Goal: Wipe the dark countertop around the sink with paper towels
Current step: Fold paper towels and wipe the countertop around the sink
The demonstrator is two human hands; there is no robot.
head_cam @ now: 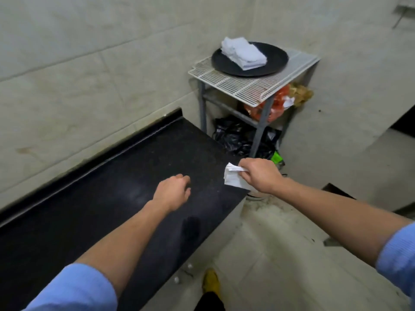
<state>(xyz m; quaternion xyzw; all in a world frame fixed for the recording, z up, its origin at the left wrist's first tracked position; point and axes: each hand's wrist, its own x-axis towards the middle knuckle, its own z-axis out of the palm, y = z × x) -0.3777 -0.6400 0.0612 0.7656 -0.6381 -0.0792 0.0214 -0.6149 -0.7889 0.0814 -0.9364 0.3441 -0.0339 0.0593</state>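
Right hand (261, 175) pinches crumpled white paper towel (233, 178) beside glossy speckled countertop (125, 167).

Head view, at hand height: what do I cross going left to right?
dark countertop → left hand → paper towel → right hand

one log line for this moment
right hand: grips crumpled white paper towel | left hand: holds nothing, over dark speckled countertop
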